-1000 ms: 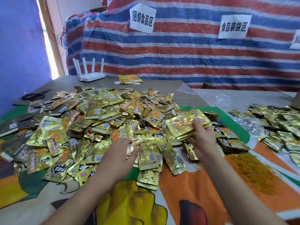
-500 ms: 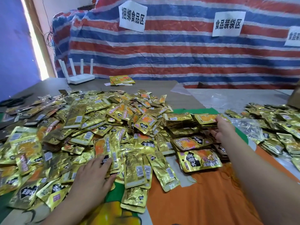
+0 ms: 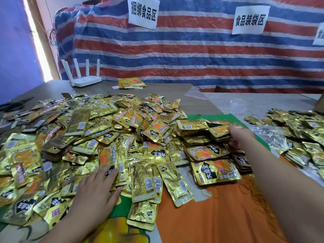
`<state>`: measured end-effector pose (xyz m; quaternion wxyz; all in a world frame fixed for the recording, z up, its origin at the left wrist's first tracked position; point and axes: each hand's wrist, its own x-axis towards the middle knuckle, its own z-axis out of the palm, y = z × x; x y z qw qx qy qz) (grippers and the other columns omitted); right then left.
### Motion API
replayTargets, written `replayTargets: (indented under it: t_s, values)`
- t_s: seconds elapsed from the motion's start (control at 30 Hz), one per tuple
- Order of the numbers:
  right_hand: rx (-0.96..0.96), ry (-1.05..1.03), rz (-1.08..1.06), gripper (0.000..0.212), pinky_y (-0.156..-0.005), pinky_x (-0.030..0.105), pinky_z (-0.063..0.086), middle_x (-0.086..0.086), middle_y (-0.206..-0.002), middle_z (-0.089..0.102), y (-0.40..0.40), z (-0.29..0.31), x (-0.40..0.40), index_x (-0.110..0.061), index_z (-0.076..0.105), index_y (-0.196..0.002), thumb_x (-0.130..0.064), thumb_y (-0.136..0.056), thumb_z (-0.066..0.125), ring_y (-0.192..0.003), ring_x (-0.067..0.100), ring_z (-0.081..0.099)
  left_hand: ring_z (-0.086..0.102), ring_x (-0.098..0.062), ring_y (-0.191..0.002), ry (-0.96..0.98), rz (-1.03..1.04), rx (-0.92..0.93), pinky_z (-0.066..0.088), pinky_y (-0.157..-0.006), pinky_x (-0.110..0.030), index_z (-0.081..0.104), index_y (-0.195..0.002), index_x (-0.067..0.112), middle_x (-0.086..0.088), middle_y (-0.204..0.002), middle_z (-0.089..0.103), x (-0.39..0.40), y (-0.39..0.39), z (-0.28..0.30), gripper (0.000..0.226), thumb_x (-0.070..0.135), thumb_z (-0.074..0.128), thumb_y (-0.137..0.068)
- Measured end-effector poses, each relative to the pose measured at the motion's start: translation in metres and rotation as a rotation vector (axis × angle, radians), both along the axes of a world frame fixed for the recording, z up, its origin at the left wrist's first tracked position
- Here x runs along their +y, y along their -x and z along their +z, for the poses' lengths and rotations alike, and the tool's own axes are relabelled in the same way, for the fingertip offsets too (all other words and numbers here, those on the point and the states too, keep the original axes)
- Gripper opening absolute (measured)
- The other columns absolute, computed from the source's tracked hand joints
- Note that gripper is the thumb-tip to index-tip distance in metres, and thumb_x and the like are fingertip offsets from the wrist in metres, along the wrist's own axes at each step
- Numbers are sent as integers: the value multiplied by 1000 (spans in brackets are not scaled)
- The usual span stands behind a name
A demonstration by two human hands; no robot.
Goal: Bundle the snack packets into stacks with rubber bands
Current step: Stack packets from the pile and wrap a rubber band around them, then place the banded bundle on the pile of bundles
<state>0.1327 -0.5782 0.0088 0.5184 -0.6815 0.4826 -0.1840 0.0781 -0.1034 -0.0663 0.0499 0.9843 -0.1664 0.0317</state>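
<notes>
A big loose heap of gold snack packets (image 3: 98, 137) covers the left and middle of the table (image 3: 198, 100), lying on a colourful printed cloth (image 3: 219, 216) of orange, green and yellow. The left hand (image 3: 95, 188) lies palm down at the near edge of the heap, fingers straight and spread, its fingertips resting on a long packet (image 3: 112, 160) with an orange picture. The right hand (image 3: 241, 135) reaches out to the right side of the heap, where it grips the end of a stack of packets (image 3: 219, 131), the thumb on top and the fingers curled below. Just left of that stack sits another stack (image 3: 192, 127), and nearer the person lie more stacks, the closest one a large packet face up (image 3: 215, 171) with black and orange print. I cannot tell whether any of these stacks has a rubber band on it. A second spread of gold packets (image 3: 298, 134) lies on the far right, partly on clear plastic (image 3: 268, 134). At the back of the table stand a white router (image 3: 85, 79) and a few yellow packets (image 3: 131, 83). Behind hangs a red, white and blue striped tarp (image 3: 192, 55) with white paper signs (image 3: 142, 13).
</notes>
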Motion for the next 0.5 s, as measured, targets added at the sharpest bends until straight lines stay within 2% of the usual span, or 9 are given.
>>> replayTargets:
  t_s: [0.03, 0.07, 0.13, 0.17, 0.23, 0.27, 0.33, 0.4, 0.5]
  values:
    - [-21, -25, -8, 65, -66, 37, 60, 9, -95, 56, 0, 0, -1, -3, 43, -143, -38, -93, 68, -60, 23, 62, 22, -19, -146, -1, -1, -3, 20, -117, -38, 20, -154, 35, 5, -161, 20, 0, 0, 0, 63, 61, 31, -97]
    - [-47, -54, -15, 66, -63, 35, 59, 9, -93, 55, 2, 1, -3, -3, 41, -144, -37, -94, 67, -59, 23, 62, 21, -19, -146, -4, -2, -5, 21, -117, -38, 20, -154, 35, 5, -161, 20, 0, 0, 1, 63, 60, 31, -97]
    - [-73, -93, -10, 66, -71, 38, 61, 11, -122, 57, 5, 2, -4, -5, 36, -147, -38, -96, 62, -64, 25, 66, 23, -20, -146, -9, -5, -6, 22, -115, -38, 22, -153, 34, 4, -160, 21, -1, -1, 3, 63, 60, 33, -97]
    - [-73, -95, 0, 66, -75, 39, 61, 12, -139, 50, 7, 2, -6, -6, 33, -149, -37, -98, 60, -67, 28, 68, 25, -20, -145, -9, -7, -3, 24, -115, -38, 25, -152, 33, 4, -160, 23, -1, -1, 4, 63, 59, 35, -96]
    - [-41, -46, 19, 61, -78, 42, 62, 15, -148, 43, 13, 1, -8, -3, 32, -150, -29, -100, 57, -70, 33, 70, 29, -22, -143, -15, -11, -3, 27, -113, -39, 29, -151, 32, 3, -158, 26, -2, -1, 6, 62, 58, 39, -96]
    - [5, 14, 37, 56, -79, 45, 62, 18, -140, 50, 18, 0, -9, 0, 34, -147, -23, -100, 55, -69, 33, 71, 29, -22, -142, -21, -13, -4, 28, -112, -38, 29, -151, 32, 3, -158, 27, -1, -1, 7, 62, 58, 39, -96]
    - [114, 173, 91, 42, -78, 50, 62, 20, -103, 66, 26, -1, -12, 6, 43, -136, -11, -98, 52, -63, 32, 72, 30, -21, -142, -13, -18, -9, 28, -112, -38, 30, -151, 32, 3, -157, 28, -1, -1, 6, 62, 58, 39, -95]
    - [191, 317, 154, 29, -74, 50, 62, 19, -75, 66, 38, 4, -12, 10, 51, -120, -6, -96, 51, -60, 31, 71, 29, -20, -142, -17, -19, -20, 28, -112, -37, 28, -151, 34, 5, -158, 26, 0, -1, 6, 62, 60, 37, -96]
    - [428, 618, 327, 15, -54, 35, 59, 16, -68, 67, 67, 20, -2, 6, 65, -91, -2, -90, 52, -55, 26, 68, 28, -19, -142, -36, -22, -37, 29, -112, -36, 26, -151, 34, 6, -158, 25, 0, -1, 7, 62, 61, 34, -96]
